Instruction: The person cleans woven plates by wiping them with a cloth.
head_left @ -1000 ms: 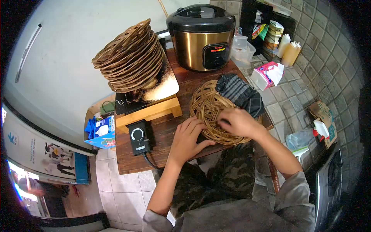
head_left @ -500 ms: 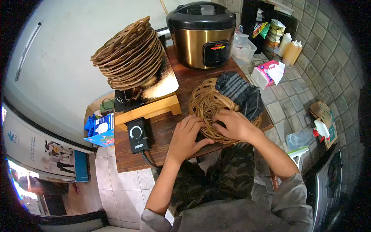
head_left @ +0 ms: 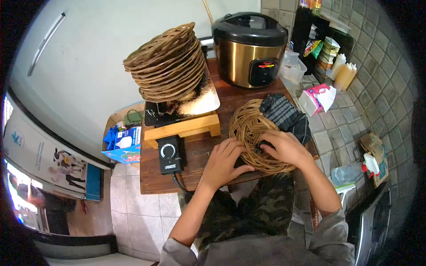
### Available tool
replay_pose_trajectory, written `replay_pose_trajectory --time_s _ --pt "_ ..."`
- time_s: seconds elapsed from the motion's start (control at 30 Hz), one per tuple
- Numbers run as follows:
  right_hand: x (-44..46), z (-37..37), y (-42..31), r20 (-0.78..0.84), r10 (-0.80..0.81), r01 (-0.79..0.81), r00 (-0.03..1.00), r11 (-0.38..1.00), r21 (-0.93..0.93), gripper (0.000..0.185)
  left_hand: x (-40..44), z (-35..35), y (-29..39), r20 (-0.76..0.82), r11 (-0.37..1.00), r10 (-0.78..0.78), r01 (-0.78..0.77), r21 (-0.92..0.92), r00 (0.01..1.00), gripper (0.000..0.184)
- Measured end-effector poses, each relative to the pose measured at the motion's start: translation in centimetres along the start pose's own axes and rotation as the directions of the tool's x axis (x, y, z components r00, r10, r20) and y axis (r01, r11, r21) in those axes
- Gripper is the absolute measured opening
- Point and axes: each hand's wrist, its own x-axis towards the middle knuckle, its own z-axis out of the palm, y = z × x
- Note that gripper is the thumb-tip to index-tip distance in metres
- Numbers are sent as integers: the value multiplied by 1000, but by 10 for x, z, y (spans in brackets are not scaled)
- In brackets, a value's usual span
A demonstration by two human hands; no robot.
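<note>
A round woven wicker plate (head_left: 248,123) lies near the front right edge of the wooden table. A dark checked cloth (head_left: 286,116) is bunched on its far right part. My left hand (head_left: 224,160) rests along the plate's left rim, fingers stretched out over it and thumb apart toward me. My right hand (head_left: 285,148) is on the right half of the plate with its fingers curled down against the weave. Something dark shows under those fingertips; whether it is cloth or shadow is unclear.
Stacked wicker plates (head_left: 166,66) stand on a glossy board at the back left. Behind the cloth is a rice cooker (head_left: 248,51). A black dial controller (head_left: 170,155) with a cable sits left of my hands. Tissues (head_left: 317,98) and sauce bottles (head_left: 345,77) are to the right.
The camera view has shifted, so the whole scene appears further right and slightly lower. Both hands stay at the wicker plate in nearly the same pose.
</note>
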Motion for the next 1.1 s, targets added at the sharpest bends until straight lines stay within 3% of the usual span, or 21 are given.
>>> replay_pose_trajectory --time_s 0.13,0.2,0.3,0.6,0.73,0.9,1.0,1.1 --pt "13 -3 3 -69 57 -61 996 996 -63 22 -1 1 -1 8 1000 -6 6 20 1000 54" --pt "19 -3 2 -124 84 -81 989 996 28 23 -2 2 0 2 999 -29 29 15 1000 53" --pt "17 13 4 -117 25 -18 993 998 58 25 -3 0 0 -3 1000 -25 25 -16 1000 52" --pt "24 16 4 -63 52 -53 997 999 -2 18 -6 2 -2 -8 1000 -19 19 15 1000 54" --pt "28 10 -9 90 30 -23 996 996 -85 19 -5 3 -1 -29 999 -9 10 36 1000 54" --pt "30 9 -9 99 18 -8 995 995 -97 16 -5 3 -3 -36 998 4 -1 67 999 56" --pt "32 11 -3 72 159 -149 985 980 -131 16 -6 4 -1 -19 999 -9 10 51 1000 55" --pt "29 24 2 -12 93 -93 996 976 -199 15 -4 2 1 -45 997 -12 16 76 999 54"
